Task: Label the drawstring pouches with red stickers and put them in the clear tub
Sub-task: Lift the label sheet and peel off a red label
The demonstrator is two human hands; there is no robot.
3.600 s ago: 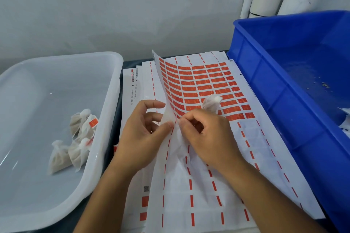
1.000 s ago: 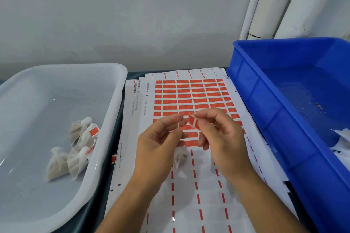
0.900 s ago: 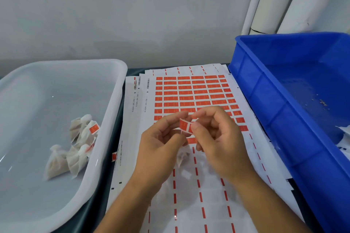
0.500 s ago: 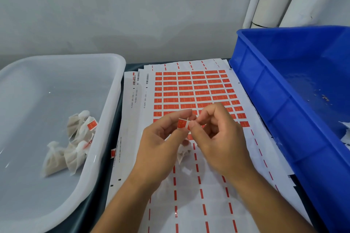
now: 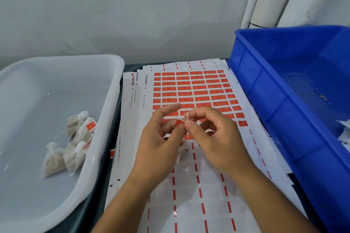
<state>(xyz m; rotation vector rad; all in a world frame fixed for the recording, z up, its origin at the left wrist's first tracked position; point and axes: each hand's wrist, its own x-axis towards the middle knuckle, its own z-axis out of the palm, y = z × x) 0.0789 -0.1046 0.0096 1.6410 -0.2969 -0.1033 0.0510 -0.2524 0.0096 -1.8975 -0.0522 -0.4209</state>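
Both hands met over the sticker sheets (image 5: 189, 89), between the two bins.

The left hand (image 5: 161, 145) and right hand (image 5: 214, 138) pinched a red sticker (image 5: 179, 123) on the pouch (image 5: 181, 152) string; the clear tub (image 5: 113, 100) sat just left, the blue crate (image 5: 265, 100) just right.

Both forearms bare to frame edge, left hand (image 5: 158, 143) & right hand (image 5: 214, 138) ungloved.

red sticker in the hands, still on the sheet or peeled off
Peeled off: the red sticker is pinched between both hands' fingers, above the sticker sheet.
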